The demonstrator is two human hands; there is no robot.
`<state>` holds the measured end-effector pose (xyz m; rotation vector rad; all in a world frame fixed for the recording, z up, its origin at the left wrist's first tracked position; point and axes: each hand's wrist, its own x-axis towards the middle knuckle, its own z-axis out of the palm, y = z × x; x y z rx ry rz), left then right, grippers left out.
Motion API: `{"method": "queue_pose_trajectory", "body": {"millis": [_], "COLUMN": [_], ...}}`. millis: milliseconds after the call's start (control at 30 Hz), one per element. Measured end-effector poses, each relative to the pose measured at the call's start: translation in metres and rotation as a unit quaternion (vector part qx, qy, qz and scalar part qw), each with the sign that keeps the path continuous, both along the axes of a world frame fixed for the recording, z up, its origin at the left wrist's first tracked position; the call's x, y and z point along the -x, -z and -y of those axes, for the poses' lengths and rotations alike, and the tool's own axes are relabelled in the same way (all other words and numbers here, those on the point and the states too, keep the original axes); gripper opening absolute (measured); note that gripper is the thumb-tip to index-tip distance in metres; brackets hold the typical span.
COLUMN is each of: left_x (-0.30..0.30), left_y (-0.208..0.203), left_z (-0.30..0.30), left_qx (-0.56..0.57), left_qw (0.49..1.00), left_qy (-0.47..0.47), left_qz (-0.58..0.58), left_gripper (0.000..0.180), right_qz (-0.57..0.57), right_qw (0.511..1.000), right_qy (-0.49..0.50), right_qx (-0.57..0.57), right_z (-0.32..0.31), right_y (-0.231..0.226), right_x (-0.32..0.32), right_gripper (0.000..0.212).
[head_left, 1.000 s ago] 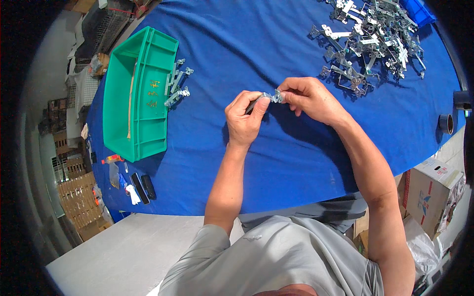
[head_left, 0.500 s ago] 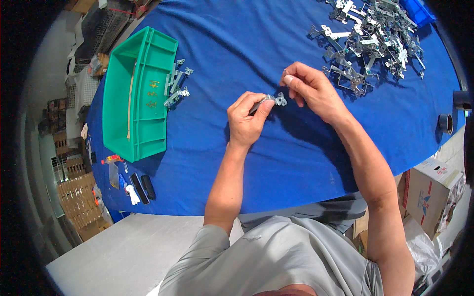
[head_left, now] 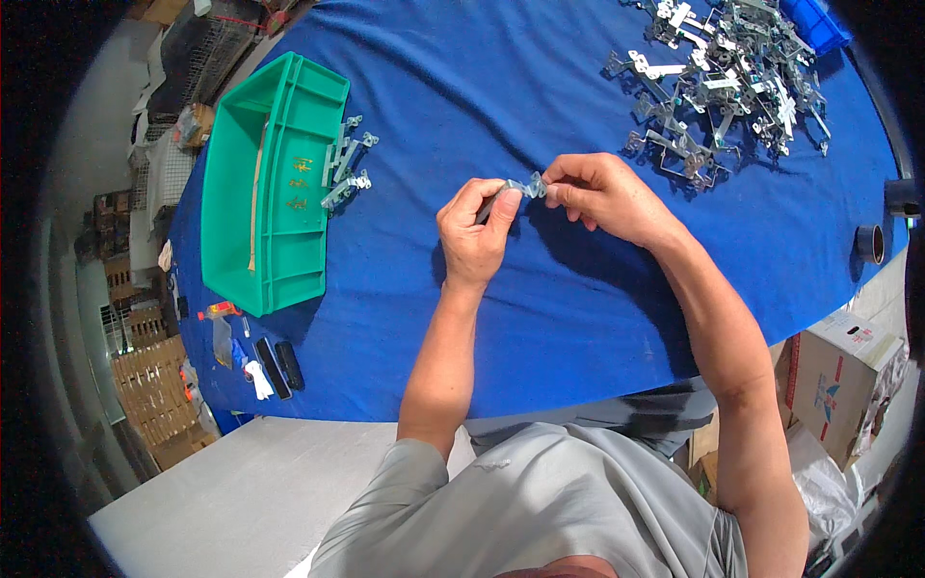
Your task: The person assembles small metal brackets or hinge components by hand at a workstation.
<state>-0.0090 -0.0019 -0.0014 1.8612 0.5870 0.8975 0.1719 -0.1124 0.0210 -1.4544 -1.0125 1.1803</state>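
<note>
A small metal bracket (head_left: 533, 185) juts from between the thumb and curled fingers of my left hand (head_left: 470, 236), above the middle of the blue cloth. Most of its length is hidden in the palm. My right hand (head_left: 617, 200) meets the bracket's free end with thumb and forefinger pinched there; whether a smaller part sits between those fingertips is too small to tell. Several similar metal brackets (head_left: 342, 171) lie on the cloth beside the green plastic crate (head_left: 306, 246), on the left.
At the far right spreads a big heap of metal brackets (head_left: 723, 91), with a blue bin (head_left: 817, 24) behind it. A dark tape roll (head_left: 870, 244) stands near the right edge. Two black cases (head_left: 280, 366) lie at the near left. A cardboard box (head_left: 838, 380) sits beyond the table's right side.
My right hand has come down to the bracket's free end, closing the gap between them. My left hand has shifted slightly left, and the bracket has turned a little.
</note>
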Motion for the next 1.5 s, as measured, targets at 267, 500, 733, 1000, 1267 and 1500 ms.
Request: {"method": "queue_pose_trajectory", "body": {"millis": [267, 500, 733, 1000, 1267, 1500], "left_x": [0.0, -0.006, -0.006, -0.001, -0.005, -0.007], "left_y": [-0.006, -0.013, -0.014, -0.001, 0.002, -0.011], "left_z": [0.002, 0.004, 0.005, 0.001, 0.001, 0.005], "left_qx": [0.009, -0.055, -0.053, -0.025, 0.022, -0.033], "left_qw": [1.0, 0.998, 0.996, 0.998, 0.997, 0.997], "left_qy": [0.003, 0.02, 0.052, -0.05, -0.069, -0.05], "left_qz": [-0.017, -0.034, -0.048, -0.023, -0.023, -0.04], "left_gripper": [0.018, 0.015, 0.015, 0.011, 0.012, 0.01], "right_qz": [0.002, -0.05, -0.072, 0.029, 0.065, 0.057], "right_qw": [1.0, 0.997, 0.995, 1.0, 0.997, 0.998], "right_qy": [-0.006, 0.037, 0.004, 0.011, -0.003, 0.026], "right_qx": [-0.011, -0.05, -0.071, -0.003, -0.029, -0.026], "right_z": [-0.001, -0.002, -0.003, 0.0, 0.0, 0.0], "right_y": [0.003, 0.006, 0.011, -0.001, -0.004, 0.001], "right_x": [0.001, 0.002, 0.001, -0.001, 0.004, 0.007], "right_gripper": [0.013, 0.017, 0.019, 0.018, 0.019, 0.018]}}
